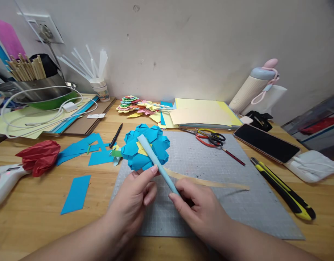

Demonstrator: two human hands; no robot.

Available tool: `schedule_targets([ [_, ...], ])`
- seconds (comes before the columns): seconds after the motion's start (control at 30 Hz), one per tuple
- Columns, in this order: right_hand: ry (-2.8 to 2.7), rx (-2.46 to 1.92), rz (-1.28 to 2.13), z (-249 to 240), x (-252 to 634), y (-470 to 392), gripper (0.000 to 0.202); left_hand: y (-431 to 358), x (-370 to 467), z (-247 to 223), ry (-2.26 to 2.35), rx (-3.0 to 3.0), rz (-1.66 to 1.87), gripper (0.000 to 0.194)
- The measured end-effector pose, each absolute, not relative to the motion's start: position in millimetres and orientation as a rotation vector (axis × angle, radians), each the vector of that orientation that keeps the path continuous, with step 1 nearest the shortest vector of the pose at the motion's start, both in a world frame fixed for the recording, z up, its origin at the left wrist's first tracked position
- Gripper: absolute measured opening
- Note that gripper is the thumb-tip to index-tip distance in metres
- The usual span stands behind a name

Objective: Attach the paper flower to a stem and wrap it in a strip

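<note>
Currently left hand (135, 192) is pinching blue paper flower (134, 148) at near edge, right hand (201, 204) is pinching pale-blue tube (155, 158) lying across it, over grey mat (237, 204); seemingly an aligning step, next move probably calling for steady grips

A paper-craft corner, though whether in a home or a workshop is unclear: a wooden counter (33, 224) against a marked wall (199, 47) carries a cutting mat (188, 156), knife (282, 190), scissors (209, 131), glue gun (9, 179) and stacked coloured paper (206, 111), with a blue paper flower (132, 146) held above and a phone (266, 143) nearby.
</note>
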State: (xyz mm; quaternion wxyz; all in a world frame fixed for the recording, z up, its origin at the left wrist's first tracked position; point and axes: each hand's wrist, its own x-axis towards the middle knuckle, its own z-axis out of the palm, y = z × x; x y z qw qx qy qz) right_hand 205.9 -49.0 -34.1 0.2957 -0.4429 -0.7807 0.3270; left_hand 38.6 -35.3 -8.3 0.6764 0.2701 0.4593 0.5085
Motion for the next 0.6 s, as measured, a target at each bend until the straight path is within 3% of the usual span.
schedule_targets([
  [0.33,-2.17,-1.124,0.688,-33.0,205.2,-50.0,0.026,-34.8,37.9,-10.7,1.079,0.674,1.101,0.031],
  [0.6,-2.034,-1.185,0.897,-32.9,204.7,-50.9,0.019,-36.7,39.1,-8.0,1.058,0.675,1.15,0.024],
])
